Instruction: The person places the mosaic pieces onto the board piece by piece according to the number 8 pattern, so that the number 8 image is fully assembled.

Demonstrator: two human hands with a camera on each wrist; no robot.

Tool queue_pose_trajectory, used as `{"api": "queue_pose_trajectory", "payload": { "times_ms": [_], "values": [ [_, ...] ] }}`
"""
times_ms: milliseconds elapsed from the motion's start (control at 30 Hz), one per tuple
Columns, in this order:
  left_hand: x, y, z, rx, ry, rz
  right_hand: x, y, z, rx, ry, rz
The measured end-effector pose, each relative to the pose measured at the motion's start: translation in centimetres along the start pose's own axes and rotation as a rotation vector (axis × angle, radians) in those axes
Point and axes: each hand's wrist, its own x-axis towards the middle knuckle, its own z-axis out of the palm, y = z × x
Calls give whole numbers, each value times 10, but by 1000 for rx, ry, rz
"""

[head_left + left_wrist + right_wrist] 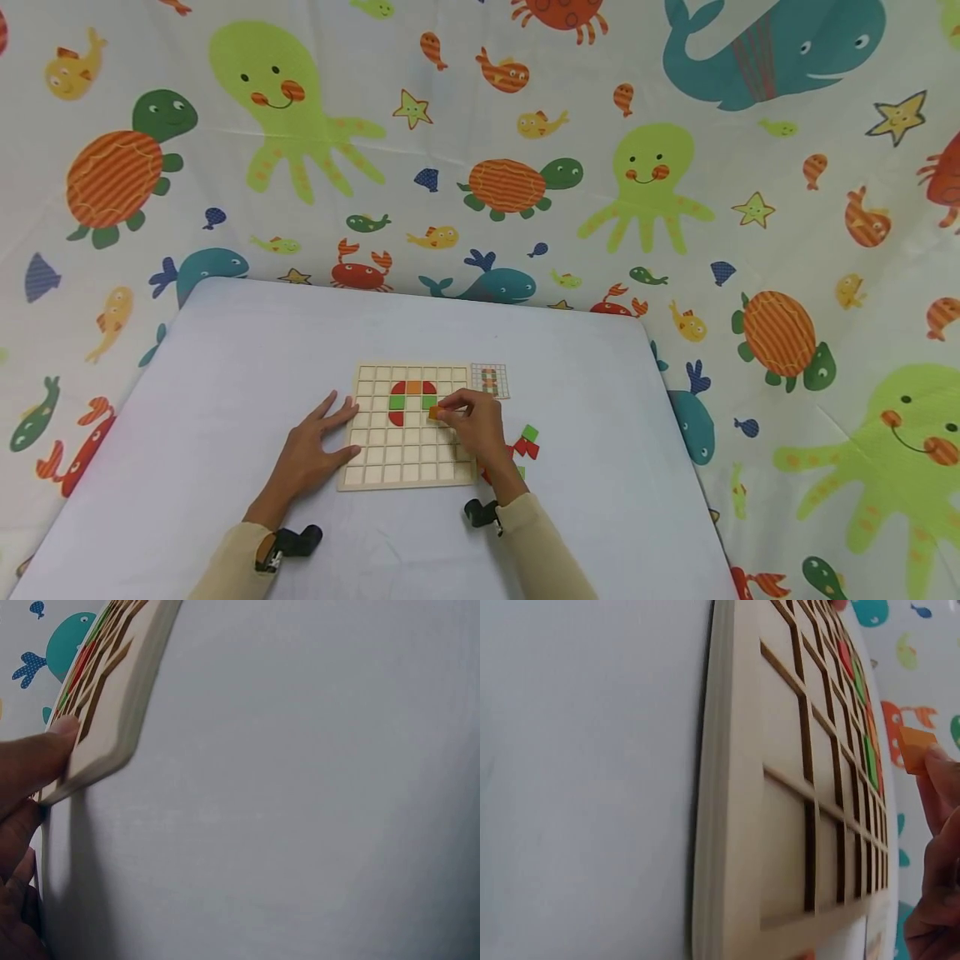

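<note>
A wooden grid board lies on the white table, its raised dividers making rows of square cells. Red, green and orange tiles fill several upper cells, among them an orange tile in the top row between two rounded red ones. My right hand pinches a small orange square tile between thumb and fingertips, just over the board below the right green tile. At the board's left side, my left hand has its fingers spread, and its thumb rests on the edge.
Loose red and green tiles lie right of the board, some partly hidden behind my right wrist. A small printed pattern card sits at the upper right corner. Behind the white table hangs a sea-animal cloth.
</note>
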Motion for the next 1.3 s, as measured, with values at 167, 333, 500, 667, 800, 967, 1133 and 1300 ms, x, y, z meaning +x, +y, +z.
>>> {"api": "queue_pose_trajectory", "payload": {
  "times_ms": [167,333,500,667,800,967,1133,1300],
  "values": [
    [-1,0,-1,5,-4,-7,5,-7,18,-43,-10,-4],
    [0,-1,-1,1,-9,-12,9,-12,31,-129,-25,41],
    [1,-1,0,-2,-12,-11,9,-13,39,-229,-39,53],
    [1,0,-1,6,-14,-13,10,-14,43,-301,-27,31],
    [1,1,-2,8,-19,-19,9,-16,45,-345,-35,25],
    [0,2,-2,10,-7,-15,7,-20,44,-363,-59,31],
    [-1,2,-2,10,3,-10,2,-18,39,-341,-68,41],
    [0,2,-1,11,11,1,-4,-9,26,-236,-53,0]
  ]
}}
